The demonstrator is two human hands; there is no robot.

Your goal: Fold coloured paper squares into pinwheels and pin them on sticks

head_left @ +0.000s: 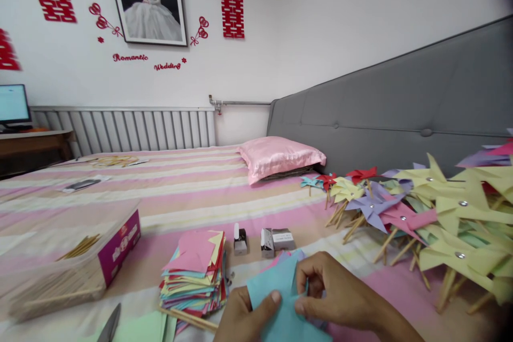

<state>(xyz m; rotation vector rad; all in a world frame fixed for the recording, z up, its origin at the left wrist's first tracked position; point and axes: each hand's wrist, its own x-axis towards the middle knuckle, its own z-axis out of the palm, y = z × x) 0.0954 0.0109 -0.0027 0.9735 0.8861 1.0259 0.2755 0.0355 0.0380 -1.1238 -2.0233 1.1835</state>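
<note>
Working the flat sky-blue paper sheet (280, 277) toward the near edge of the pink-striped bed (192, 195) calls for the left hand (247, 316), thumb clamping it, to press steadily while the right hand (336, 291), lightly pinching its side, bends without creasing.

Sheet (285, 277) between paper stack (194, 275) and pinwheels (405, 218)

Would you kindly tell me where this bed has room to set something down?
The striped sheet lies bare between the clear plastic box and the pink satin pillow. It is crowded around the multicoloured paper stack, light-blue paper and colourful paper pinwheels.
</note>
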